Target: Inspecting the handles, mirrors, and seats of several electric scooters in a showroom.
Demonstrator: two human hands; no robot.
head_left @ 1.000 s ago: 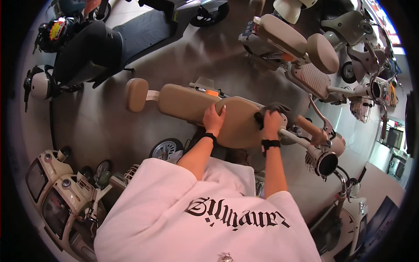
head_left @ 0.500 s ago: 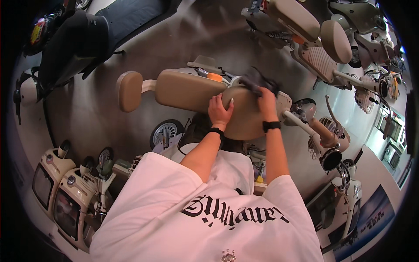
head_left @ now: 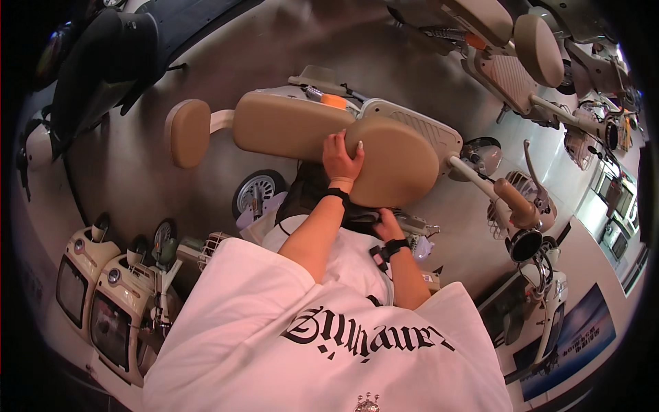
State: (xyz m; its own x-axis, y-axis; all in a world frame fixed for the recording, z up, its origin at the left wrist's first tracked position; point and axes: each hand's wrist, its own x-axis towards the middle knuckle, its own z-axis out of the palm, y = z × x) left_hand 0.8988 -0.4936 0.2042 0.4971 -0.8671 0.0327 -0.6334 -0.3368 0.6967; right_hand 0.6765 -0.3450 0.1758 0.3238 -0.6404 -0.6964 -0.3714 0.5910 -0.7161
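Observation:
A scooter with tan padding stands in front of me. My left hand (head_left: 342, 159) rests on the join between its long rear seat (head_left: 292, 127) and the rounded front seat (head_left: 395, 161), fingers spread and thumb raised. Low by my waist, under the front seat's near edge, my right hand (head_left: 388, 225) is closed on a dark cloth (head_left: 362, 217). Part of that cloth is hidden, and it blends with the dark clothing at my lap. A tan backrest (head_left: 188, 134) rises behind the rear seat. Beyond the front seat shows the ribbed footboard (head_left: 414, 123).
The scooter's handlebar (head_left: 516, 202) and round mirror (head_left: 524, 244) reach out to the right. A black scooter (head_left: 103, 75) stands at upper left, another tan-seated one (head_left: 539, 49) at upper right. Cream vehicles (head_left: 113, 309) line the lower left. A poster board (head_left: 573, 340) leans at lower right.
My right hand has come down from the top of the front seat to my waist, carrying the dark cloth off the seat. My left hand stays on the seat.

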